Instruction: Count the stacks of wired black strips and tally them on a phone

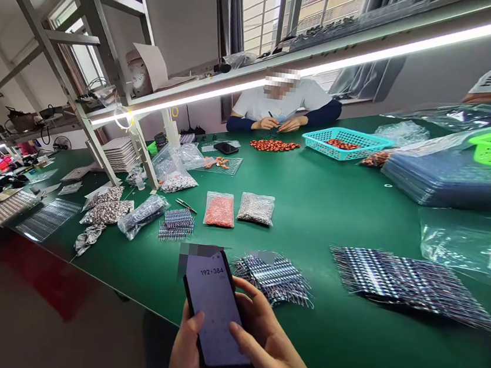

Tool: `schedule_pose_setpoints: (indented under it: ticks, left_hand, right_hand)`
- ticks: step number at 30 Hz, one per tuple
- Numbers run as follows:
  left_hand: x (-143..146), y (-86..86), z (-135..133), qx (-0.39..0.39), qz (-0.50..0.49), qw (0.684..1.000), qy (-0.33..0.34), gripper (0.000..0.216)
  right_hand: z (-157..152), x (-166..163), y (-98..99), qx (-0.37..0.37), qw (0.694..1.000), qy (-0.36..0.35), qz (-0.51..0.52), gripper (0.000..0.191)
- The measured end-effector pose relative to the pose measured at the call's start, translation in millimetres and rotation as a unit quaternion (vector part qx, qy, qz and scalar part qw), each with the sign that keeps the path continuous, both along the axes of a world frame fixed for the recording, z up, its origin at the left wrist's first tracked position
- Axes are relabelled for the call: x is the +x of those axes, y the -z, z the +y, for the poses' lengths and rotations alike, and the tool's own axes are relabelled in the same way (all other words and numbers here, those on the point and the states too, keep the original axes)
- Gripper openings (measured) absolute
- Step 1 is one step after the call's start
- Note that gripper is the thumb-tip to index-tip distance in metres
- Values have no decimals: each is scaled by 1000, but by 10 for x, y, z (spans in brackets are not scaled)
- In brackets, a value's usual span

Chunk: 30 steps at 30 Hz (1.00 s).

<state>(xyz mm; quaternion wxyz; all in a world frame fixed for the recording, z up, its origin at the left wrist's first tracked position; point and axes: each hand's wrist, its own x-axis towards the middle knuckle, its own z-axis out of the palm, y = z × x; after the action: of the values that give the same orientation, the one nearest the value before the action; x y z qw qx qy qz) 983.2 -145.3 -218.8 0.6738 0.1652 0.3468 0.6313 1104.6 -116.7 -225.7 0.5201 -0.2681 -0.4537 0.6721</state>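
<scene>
Head view: both hands grip a phone (215, 310) above the near edge of the green table (336, 206) — the left hand (185, 354) wraps its left side, the right hand (273, 352) its right, both thumbs on the lit screen. Just beyond the phone lies a pile of striped wired parts (276, 279). Farther off sit a bag of orange pieces (220, 210) and — across the table — a seated person (281, 99).

A black slab phone (215, 313) is held over the green table's (338, 188) near edge. Behind it a striped component heap (274, 279) is laid, a wider heap (407, 282) to its right.
</scene>
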Motion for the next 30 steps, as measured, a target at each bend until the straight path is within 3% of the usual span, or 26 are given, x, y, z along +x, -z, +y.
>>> schedule_pose_setpoints:
  ticks: [5, 11, 21, 30]
  left_hand:
    - [-10, -16, -17, -12, -32, 999, 18, 39]
    - [1, -44, -33, -2, -1, 1000, 6, 43]
    - [-81, 51, -17, 6, -23, 999, 40, 45]
    - [-24, -40, -24, 14, -15, 1000, 21, 43]
  right_hand:
    - [-7, -65, 42, 16, 999, 15, -32, 58]
    - [-23, -136, 59, 21, 996, 50, -70, 66]
    - [6, -42, 63, -57, 997, -14, 59, 54]
    - [23, -66, 84, -63, 996, -7, 57, 52]
